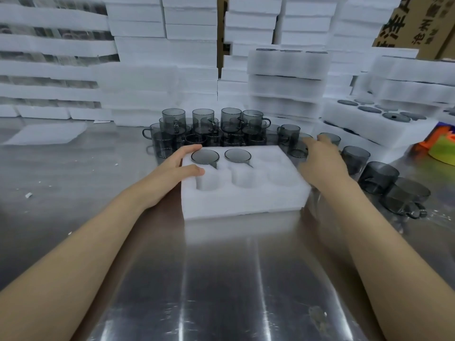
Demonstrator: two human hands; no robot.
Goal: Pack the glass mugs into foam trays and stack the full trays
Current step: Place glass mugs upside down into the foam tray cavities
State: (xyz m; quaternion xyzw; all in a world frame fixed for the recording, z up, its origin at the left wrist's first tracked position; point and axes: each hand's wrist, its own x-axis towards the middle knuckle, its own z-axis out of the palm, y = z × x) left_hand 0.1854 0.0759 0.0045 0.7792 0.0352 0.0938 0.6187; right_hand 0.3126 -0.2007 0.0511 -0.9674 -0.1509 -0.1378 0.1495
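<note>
Filling underway: left hand rests flat on the white six-well foam tray, right hand spreads toward loose smoky glass mugs, likely needing a grasp next.

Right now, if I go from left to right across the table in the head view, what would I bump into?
left hand → foam tray → right hand → loose glass mugs → bright orange and green thing at the edge
</note>
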